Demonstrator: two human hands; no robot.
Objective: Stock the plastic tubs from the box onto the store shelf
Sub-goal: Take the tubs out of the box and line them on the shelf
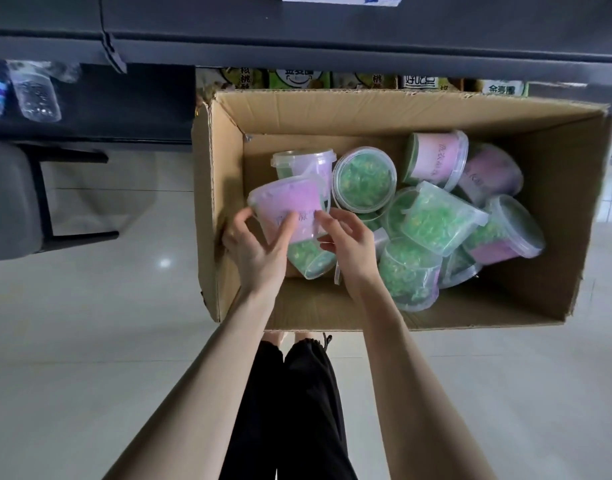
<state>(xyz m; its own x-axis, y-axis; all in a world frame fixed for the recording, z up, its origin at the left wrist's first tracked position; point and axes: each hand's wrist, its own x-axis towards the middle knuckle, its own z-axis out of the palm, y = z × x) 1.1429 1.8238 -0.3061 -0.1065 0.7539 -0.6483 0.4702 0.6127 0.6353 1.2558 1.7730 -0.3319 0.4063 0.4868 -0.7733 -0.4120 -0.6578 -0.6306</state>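
An open cardboard box stands on the floor below me, holding several clear plastic tubs with green contents and pink labels. At the box's left end, both hands grip one tilted tub. My left hand holds its left side, thumb on the pink label. Against its right side lies my right hand, fingers curled on it. More tubs lie jumbled across the middle and right of the box. The dark shelf runs across the top of the view.
Packaged goods sit on a low shelf behind the box. Clear bottles lie on a dark shelf at upper left. A grey chair stands at the left. My legs are just before the box on a glossy tiled floor.
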